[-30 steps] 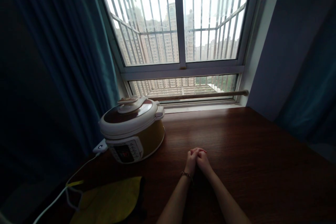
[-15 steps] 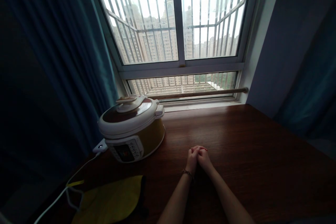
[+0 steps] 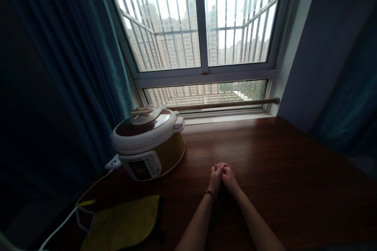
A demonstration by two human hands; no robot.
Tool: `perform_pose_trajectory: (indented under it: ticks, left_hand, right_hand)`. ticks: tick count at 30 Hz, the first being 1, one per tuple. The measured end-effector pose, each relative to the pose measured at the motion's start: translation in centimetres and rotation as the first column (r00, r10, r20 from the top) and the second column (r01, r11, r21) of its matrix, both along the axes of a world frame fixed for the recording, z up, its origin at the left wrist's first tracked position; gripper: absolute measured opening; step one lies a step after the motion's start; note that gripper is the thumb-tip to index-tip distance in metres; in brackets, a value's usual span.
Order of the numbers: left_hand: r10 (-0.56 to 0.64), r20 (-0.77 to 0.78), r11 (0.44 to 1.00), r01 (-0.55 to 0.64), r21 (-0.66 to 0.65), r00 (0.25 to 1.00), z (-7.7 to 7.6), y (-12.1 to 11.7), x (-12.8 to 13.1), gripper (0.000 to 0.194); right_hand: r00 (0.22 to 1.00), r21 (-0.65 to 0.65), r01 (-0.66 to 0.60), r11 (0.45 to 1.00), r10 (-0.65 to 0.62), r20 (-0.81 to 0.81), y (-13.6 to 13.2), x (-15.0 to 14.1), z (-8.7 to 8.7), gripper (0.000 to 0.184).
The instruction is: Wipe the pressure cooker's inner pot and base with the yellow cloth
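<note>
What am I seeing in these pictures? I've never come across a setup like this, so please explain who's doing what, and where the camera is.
There's no robot here, just a person's bare hands. The camera is worn on the head, looking forward and down. The left hand, with a bracelet at its wrist, and the right hand are clasped over a brown wooden table; no object shows in them. To their left stands a white and yellow cooker. Nearer lies something flat and yellow, perhaps a mat, beside a white cord. Beyond is a window.
</note>
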State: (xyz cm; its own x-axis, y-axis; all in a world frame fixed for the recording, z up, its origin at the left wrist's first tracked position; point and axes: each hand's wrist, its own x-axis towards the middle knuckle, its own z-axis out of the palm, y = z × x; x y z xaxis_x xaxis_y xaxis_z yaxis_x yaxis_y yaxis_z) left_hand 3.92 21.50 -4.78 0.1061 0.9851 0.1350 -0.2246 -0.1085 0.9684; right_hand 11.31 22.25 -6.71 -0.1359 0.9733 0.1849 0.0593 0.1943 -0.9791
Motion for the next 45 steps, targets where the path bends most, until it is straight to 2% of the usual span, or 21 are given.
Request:
perform_pose_trajectory:
  ticks: [10, 17, 22, 25, 27, 29, 31, 32, 33, 35, 37, 39, 43, 45]
  left_hand:
    - [0.005, -0.023, 1.0, -0.005, 0.008, 1.0, 0.5, -0.3, 0.0, 0.036]
    - [0.012, -0.069, 1.0, -0.012, 0.012, 0.998, 0.5, -0.3, 0.1, 0.037]
    - [0.117, -0.161, 0.993, -0.118, 0.002, 0.98, 1.5, -1.1, 0.1, 0.039]
    - [0.242, -0.269, 0.97, -0.237, 0.053, 0.932, 2.4, -3.7, -2.5, 0.04]
    - [0.404, -0.48, 0.915, -0.349, 0.204, 0.778, 2.3, -6.3, -6.3, 0.041]
    - [0.551, -0.612, 0.831, -0.446, 0.334, 0.568, 1.3, -9.2, -11.3, 0.04]
    - [0.671, -0.675, 0.712, -0.521, 0.471, 0.306, -0.2, -11.8, -16.6, 0.042]
    - [0.716, -0.68, 0.638, -0.547, 0.543, 0.16, -0.9, -13.0, -18.9, 0.043]
    - [0.722, -0.691, 0.596, -0.542, 0.593, 0.038, -1.5, -14.0, -20.9, 0.045]
    - [0.696, -0.717, 0.596, -0.53, 0.603, -0.033, -2.3, -15.5, -23.3, 0.042]
    - [0.635, -0.764, 0.635, -0.485, 0.601, -0.114, -2.5, -16.3, -23.7, 0.041]
    - [0.566, -0.793, 0.671, -0.434, 0.601, -0.223, -2.6, -16.4, -22.2, 0.042]
    - [0.478, -0.797, 0.724, -0.348, 0.595, -0.369, -3.7, -15.7, -16.1, 0.045]
    - [0.459, -0.804, 0.757, -0.308, 0.577, -0.377, -4.7, -15.2, -13.1, 0.04]
  right_hand:
    - [1.0, 0.012, -0.008, 1.0, 0.008, 0.012, -0.2, 0.2, 0.4, 0.038]
    - [0.999, 0.008, 0.003, 1.0, -0.003, 0.042, -0.1, 0.0, -0.3, 0.043]
    - [0.994, 0.028, 0.017, 0.999, -0.02, 0.105, -0.1, -0.3, -0.4, 0.052]
    - [0.985, 0.052, 0.006, 0.999, -0.015, 0.174, -0.6, -0.7, -0.2, 0.056]
    - [0.951, 0.102, -0.008, 0.995, -0.024, 0.308, -1.3, -1.1, 0.1, 0.056]
    - [0.856, 0.179, -0.026, 0.983, -0.071, 0.513, -2.0, -1.5, 0.3, 0.054]
    - [0.725, 0.245, -0.06, 0.968, -0.127, 0.677, -2.6, -1.7, 0.6, 0.05]
    - [0.684, 0.264, -0.075, 0.962, -0.143, 0.715, -2.8, -1.8, 0.7, 0.047]
    - [0.661, 0.276, -0.089, 0.957, -0.151, 0.735, -2.8, -1.8, 0.9, 0.044]
    - [0.659, 0.298, -0.108, 0.948, -0.157, 0.736, -2.9, -1.7, 1.1, 0.042]
    - [0.684, 0.323, -0.111, 0.94, -0.164, 0.711, -3.2, -1.8, 1.6, 0.041]
    - [0.709, 0.329, -0.092, 0.94, -0.17, 0.684, -4.3, -2.4, 2.3, 0.04]
    - [0.82, 0.291, -0.004, 0.957, -0.163, 0.548, -9.4, -5.1, 3.9, 0.036]
    - [0.873, 0.288, 0.005, 0.958, -0.144, 0.466, -12.2, -6.6, 4.3, 0.029]
